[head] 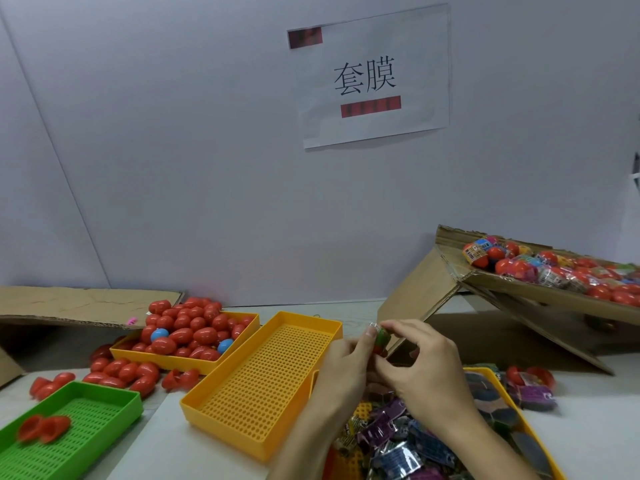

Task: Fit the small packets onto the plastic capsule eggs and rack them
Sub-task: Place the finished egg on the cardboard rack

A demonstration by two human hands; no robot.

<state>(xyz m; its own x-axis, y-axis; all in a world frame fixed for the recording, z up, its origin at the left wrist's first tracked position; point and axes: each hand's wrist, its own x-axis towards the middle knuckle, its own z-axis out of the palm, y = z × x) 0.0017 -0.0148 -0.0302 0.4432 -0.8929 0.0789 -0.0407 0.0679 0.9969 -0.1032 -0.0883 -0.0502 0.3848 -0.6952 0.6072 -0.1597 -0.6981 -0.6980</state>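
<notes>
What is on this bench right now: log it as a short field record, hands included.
left hand: left hand grips the egg from the left
right hand: right hand pinches the packet around the egg
held item: red capsule egg with a greenish packet on it, held above the trays
supply of eggs: orange tray heaped with red eggs, two blue among them
middle tray: perforated orange tray, nothing in it
green tray: green tray holding loose red shells
packets: packet pile under the hands
finished eggs: cardboard box at right

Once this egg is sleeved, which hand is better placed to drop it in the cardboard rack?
Probably the right hand: the cardboard rack of sleeved eggs sits on its side, while the left hand is farther away, by the empty yellow tray.
</notes>
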